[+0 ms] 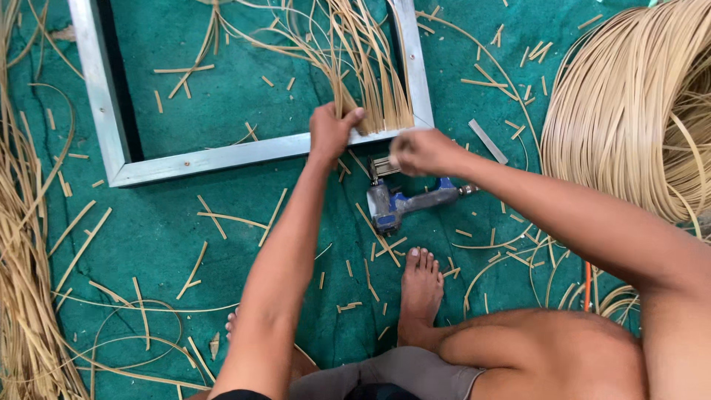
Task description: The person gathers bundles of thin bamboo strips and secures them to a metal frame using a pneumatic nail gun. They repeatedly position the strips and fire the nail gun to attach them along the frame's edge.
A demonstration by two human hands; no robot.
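Observation:
My left hand (331, 131) presses down on a row of pale rattan strips (374, 96) where they meet the near rail of a silver metal frame (222, 157). My right hand (420, 150) is closed into a fist just right of it, at the frame's near right corner; it is blurred and I cannot tell what it pinches. A blue and grey pneumatic staple gun (396, 201) lies on the green mat right below my right hand, untouched. My bare foot (421, 292) rests on the mat below the gun.
A large coil of rattan (637, 111) fills the upper right. Loose long strips (22, 296) pile along the left edge. Short cut offcuts litter the green mat (163, 237). A small flat metal bar (488, 141) lies right of the frame corner.

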